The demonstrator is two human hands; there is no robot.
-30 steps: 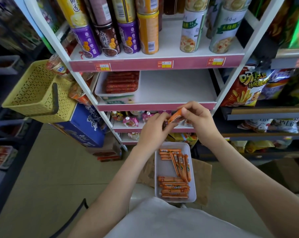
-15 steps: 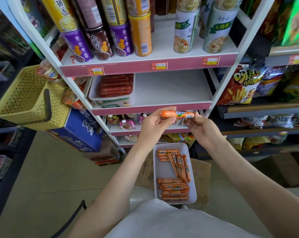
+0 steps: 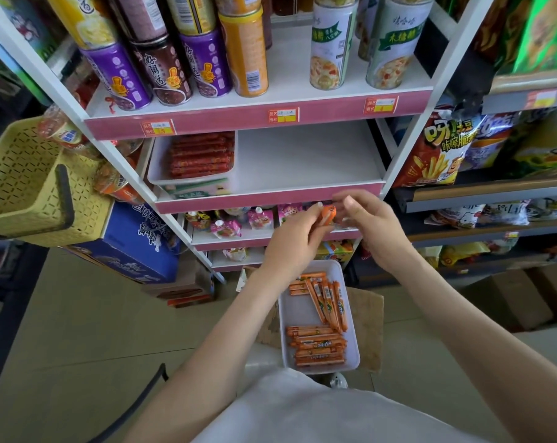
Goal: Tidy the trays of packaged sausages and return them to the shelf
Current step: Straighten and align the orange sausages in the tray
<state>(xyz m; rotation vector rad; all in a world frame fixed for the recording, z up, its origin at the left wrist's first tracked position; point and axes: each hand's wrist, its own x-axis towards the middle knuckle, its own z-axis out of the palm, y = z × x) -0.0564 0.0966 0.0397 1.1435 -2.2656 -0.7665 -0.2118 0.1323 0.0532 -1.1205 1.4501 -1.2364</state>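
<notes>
A white tray (image 3: 291, 318) rests on my lap, holding several orange packaged sausages (image 3: 318, 345), some in a stack at the near end, others slanted at the far end. Above the tray, my left hand (image 3: 291, 238) grips one orange sausage (image 3: 327, 214), seen end-on. My right hand (image 3: 371, 225) is close beside it, fingers near the sausage's tip; whether they hold it I cannot tell. A second white tray (image 3: 162, 174) with red sausages (image 3: 200, 153) sits on the left of the middle shelf (image 3: 302, 161).
Tall cans (image 3: 245, 49) fill the shelf above. Small pouches (image 3: 226, 227) line the shelf below. A yellow basket (image 3: 24, 177) hangs at the left over a blue carton (image 3: 133, 238). Snack bags (image 3: 437, 148) fill the rack on the right. Cardboard boxes (image 3: 510, 295) stand on the floor.
The sausage, held level between both hands half a second ago, has turned end-on in my left hand. Both hands have drawn closer together.
</notes>
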